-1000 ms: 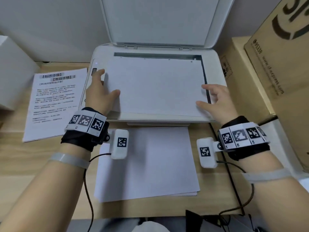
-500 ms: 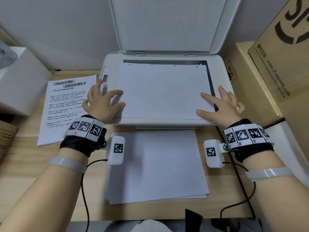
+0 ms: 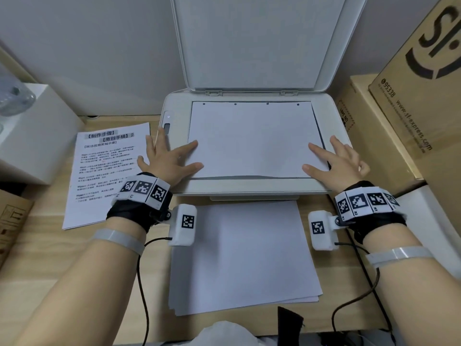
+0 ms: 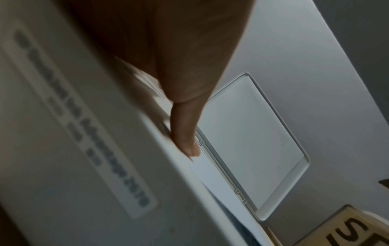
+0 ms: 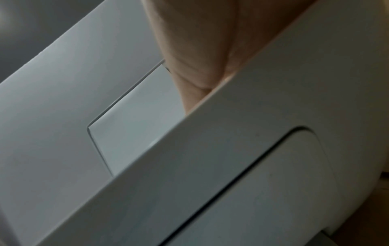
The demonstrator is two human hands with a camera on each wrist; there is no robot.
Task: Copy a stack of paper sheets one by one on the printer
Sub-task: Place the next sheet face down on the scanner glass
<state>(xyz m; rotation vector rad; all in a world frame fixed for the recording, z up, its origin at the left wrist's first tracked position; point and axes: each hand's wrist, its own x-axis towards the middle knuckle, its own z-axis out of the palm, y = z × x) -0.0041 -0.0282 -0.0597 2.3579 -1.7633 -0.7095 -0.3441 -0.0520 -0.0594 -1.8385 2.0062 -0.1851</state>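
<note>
A white printer (image 3: 174,188) stands at the desk's back with its scanner lid (image 3: 254,43) raised. A blank sheet (image 3: 252,138) lies flat on the scanner glass. My left hand (image 3: 169,158) rests flat, fingers straight, on the sheet's left edge; its thumb (image 4: 185,133) shows in the left wrist view against the printer (image 4: 105,166). My right hand (image 3: 334,161) lies flat on the sheet's right edge, and its palm (image 5: 195,50) shows above the printer's front (image 5: 252,149). A stack of white sheets (image 3: 239,255) lies on the desk before the printer. A printed page (image 3: 104,171) lies to the left.
Cardboard boxes (image 3: 411,101) stand close on the right of the printer. A white box (image 3: 32,136) sits at the left, another cardboard box (image 3: 12,218) below it. Cables (image 3: 142,283) trail from both wrist cameras across the wooden desk (image 3: 99,258).
The sheet has slid back and now lies squarely on the glass with its top edge at the rear. Both hands have flattened on its side edges. The head view has shifted left.
</note>
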